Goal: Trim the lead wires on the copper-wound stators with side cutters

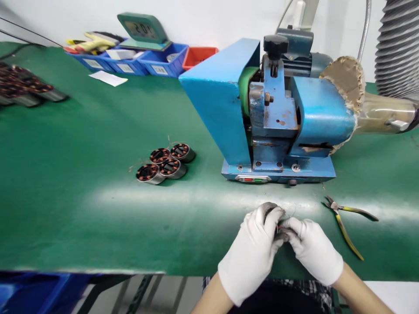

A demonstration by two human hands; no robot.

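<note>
My left hand point(250, 248), in a white glove with grey-stained fingertips, is closed around a round motor stator point(271, 211) just above the green table's front part. Fingers cover most of that stator; only a bit of its dark rim shows. My right hand point(312, 248), gloved likewise, pinches at the stator's near right side, where a thin reddish wire point(279, 227) shows between the hands. Wire-cutting pliers point(334, 208) with yellow-and-black handles lie spread on the table to the right. Several stators point(170, 168) with copper windings stand grouped to the left, thin wire ends sticking out.
A blue belt-grinding machine point(216, 87) stands behind my hands, a ribbed hose point(397, 48) at its right. Blue bins point(163, 67), a red bin point(198, 56) and a digital clock point(142, 28) line the back. More stators point(29, 98) lie far left on the green table point(98, 226).
</note>
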